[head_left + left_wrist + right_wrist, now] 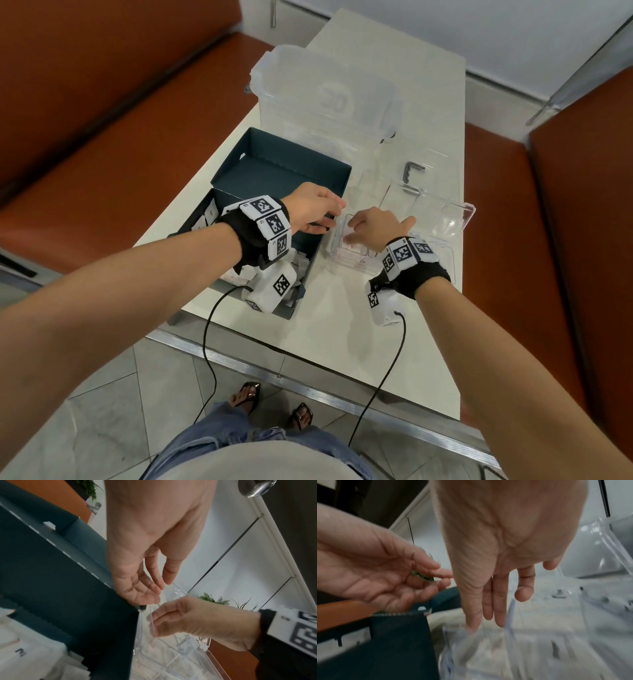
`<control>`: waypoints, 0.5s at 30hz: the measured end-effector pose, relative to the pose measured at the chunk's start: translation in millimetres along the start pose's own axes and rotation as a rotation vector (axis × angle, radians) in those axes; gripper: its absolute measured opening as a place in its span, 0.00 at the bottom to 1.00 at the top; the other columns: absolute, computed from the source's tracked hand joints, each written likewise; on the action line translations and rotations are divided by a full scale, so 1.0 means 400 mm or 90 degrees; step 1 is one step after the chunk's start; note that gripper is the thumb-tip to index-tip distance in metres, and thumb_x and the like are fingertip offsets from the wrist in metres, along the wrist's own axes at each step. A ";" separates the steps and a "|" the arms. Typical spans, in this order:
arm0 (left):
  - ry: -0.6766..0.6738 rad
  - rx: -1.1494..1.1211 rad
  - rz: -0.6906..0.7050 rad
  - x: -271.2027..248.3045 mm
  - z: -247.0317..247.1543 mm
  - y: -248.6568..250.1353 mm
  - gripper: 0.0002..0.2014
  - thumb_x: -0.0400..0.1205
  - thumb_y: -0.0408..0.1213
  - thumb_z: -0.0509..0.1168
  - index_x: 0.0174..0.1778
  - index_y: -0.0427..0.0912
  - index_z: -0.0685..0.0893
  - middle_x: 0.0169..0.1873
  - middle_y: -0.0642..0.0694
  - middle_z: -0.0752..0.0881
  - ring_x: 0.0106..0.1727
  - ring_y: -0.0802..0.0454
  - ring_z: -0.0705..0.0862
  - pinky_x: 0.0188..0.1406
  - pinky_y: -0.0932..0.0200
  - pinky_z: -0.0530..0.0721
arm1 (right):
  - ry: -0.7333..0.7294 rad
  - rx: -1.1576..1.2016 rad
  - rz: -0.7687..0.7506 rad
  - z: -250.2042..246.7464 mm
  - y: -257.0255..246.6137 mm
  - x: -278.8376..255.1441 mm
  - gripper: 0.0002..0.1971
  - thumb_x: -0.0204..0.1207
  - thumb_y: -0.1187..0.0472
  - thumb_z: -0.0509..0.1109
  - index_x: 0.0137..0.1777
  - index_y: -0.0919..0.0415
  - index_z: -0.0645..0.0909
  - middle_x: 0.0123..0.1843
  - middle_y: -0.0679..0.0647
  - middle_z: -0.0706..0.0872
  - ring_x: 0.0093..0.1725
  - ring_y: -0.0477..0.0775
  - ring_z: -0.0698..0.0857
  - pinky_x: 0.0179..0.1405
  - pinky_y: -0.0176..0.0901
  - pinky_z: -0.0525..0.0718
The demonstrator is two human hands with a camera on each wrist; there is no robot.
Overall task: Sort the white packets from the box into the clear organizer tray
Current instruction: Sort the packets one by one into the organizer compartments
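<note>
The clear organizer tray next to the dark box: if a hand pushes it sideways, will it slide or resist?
The clear organizer tray looks like thin plastic on a smooth white table, so it probably slides easily. Its open lid may make it tip backward. Few packets inside suggest it is light.

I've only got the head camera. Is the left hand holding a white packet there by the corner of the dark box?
Observer: No. In the left wrist view, the left hand has loosely curved fingers and an empty palm, just above the corner of the dark teal cardboard box.
Operator: And the right hand's fingers?
Observer: The right wrist view shows the right hand pointing straight fingers down into the clear plastic organizer tray, with no packet between them.
</note>
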State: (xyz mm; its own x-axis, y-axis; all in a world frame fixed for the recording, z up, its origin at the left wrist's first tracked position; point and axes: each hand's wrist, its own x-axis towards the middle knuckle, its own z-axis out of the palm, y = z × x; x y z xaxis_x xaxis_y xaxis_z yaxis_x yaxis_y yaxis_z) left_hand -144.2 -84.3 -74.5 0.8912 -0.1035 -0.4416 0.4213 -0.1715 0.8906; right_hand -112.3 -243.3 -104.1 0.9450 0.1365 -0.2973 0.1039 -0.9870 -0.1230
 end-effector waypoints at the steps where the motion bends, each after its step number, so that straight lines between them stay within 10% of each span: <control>1: -0.001 0.003 0.004 -0.002 -0.006 0.004 0.09 0.84 0.33 0.65 0.59 0.40 0.85 0.53 0.42 0.87 0.46 0.51 0.86 0.43 0.61 0.86 | 0.031 0.020 0.003 -0.019 -0.001 -0.006 0.16 0.74 0.43 0.71 0.60 0.45 0.83 0.58 0.43 0.85 0.63 0.54 0.79 0.69 0.63 0.56; 6: 0.006 0.059 0.049 -0.023 -0.068 0.033 0.10 0.85 0.37 0.64 0.60 0.44 0.84 0.55 0.48 0.87 0.48 0.54 0.87 0.44 0.63 0.86 | 0.067 0.192 -0.096 -0.144 -0.029 -0.046 0.10 0.76 0.53 0.71 0.56 0.50 0.86 0.53 0.47 0.88 0.61 0.52 0.83 0.73 0.61 0.68; 10: 0.037 0.131 0.090 -0.046 -0.151 0.042 0.08 0.85 0.39 0.64 0.58 0.48 0.85 0.54 0.51 0.86 0.49 0.58 0.87 0.42 0.65 0.85 | 0.069 0.254 -0.196 -0.198 -0.092 -0.066 0.10 0.77 0.58 0.72 0.57 0.54 0.87 0.46 0.48 0.88 0.41 0.36 0.83 0.41 0.13 0.72; 15: 0.096 0.240 0.100 -0.065 -0.265 0.004 0.10 0.85 0.38 0.64 0.60 0.46 0.83 0.54 0.48 0.85 0.48 0.56 0.85 0.42 0.63 0.84 | 0.000 0.289 -0.266 -0.154 -0.211 -0.073 0.08 0.76 0.61 0.72 0.54 0.57 0.87 0.37 0.43 0.86 0.27 0.31 0.80 0.40 0.21 0.78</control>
State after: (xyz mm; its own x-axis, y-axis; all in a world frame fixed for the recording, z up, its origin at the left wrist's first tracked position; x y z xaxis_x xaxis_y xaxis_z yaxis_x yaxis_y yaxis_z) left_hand -149.1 21.8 -50.0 0.9660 -0.0176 -0.2580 0.2126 -0.5138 0.8312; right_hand -129.6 -169.3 -26.8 0.8524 0.5045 -0.1374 0.3234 -0.7151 -0.6197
